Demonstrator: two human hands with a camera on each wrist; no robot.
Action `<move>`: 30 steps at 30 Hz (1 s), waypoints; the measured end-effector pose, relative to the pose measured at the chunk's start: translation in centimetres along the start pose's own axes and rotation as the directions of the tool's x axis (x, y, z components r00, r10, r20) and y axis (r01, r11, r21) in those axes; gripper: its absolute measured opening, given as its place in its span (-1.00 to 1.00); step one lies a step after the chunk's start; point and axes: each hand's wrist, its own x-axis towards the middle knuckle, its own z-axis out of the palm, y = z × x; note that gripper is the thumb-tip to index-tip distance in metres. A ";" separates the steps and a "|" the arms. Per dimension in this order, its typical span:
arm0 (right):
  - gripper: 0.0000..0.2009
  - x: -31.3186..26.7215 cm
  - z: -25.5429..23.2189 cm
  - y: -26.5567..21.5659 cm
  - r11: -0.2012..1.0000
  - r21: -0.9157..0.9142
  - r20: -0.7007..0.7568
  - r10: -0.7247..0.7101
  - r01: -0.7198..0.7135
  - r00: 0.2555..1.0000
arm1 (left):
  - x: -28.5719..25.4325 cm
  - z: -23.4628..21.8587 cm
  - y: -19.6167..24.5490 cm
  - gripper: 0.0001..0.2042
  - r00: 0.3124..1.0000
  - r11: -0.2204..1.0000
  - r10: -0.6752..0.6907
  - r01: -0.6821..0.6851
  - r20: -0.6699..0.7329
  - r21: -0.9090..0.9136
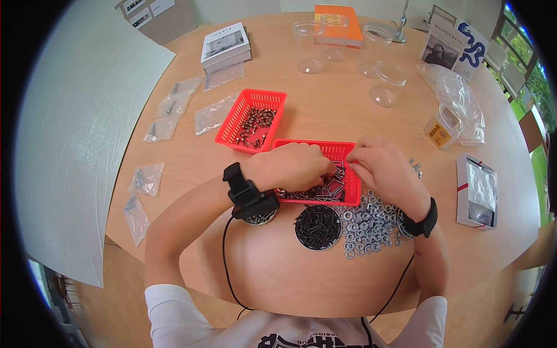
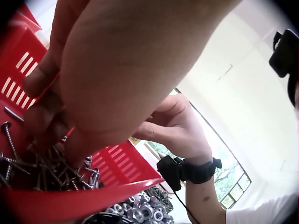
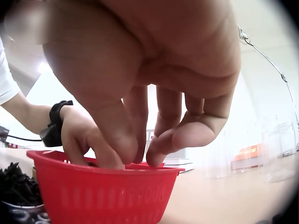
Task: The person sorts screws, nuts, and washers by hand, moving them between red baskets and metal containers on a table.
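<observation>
My left hand (image 1: pixel 296 165) reaches down into the red basket (image 1: pixel 316 143) of long metal screws (image 1: pixel 331 188). In the left wrist view its bent fingers (image 2: pixel 39 119) are in among the screws, and I cannot tell whether they pinch one. My right hand (image 1: pixel 383 171) hangs over the basket's right end. Its thumb and fingers (image 3: pixel 156 149) are loosely bent, with the tips right at the rim and no screw showing between them. Black screws (image 1: pixel 318 227) fill a round dish in front of the basket, beside a spread of metal nuts (image 1: pixel 368 226).
A second red basket (image 1: pixel 223 130) holds brownish bolts. Clear plastic jars (image 1: pixel 387 87) stand behind, near an orange book (image 1: pixel 348 35). Small plastic bags (image 1: pixel 146 180) lie left. A white box (image 1: pixel 477 191) and a tub with a yellow label (image 1: pixel 441 133) are at right.
</observation>
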 end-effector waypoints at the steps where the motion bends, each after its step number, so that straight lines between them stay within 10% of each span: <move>1: -0.88 0.1 0.4 0.3 0.999 -0.024 0.005 -0.025 0.025 1.000 | 0.4 0.3 -0.2 -0.80 1.000 1.000 0.013 -0.012 -0.017 0.021; 16: -0.91 1.3 3.7 -0.1 0.910 -0.405 -0.135 0.034 -0.086 0.990 | 2.8 1.5 -2.0 -0.74 0.980 0.987 0.162 -0.163 -0.112 0.000; 30: -0.84 1.5 5.0 2.2 0.963 -0.259 -0.035 0.069 -0.075 0.997 | 2.2 0.9 -1.8 -0.82 0.989 0.991 0.132 -0.133 -0.060 -0.007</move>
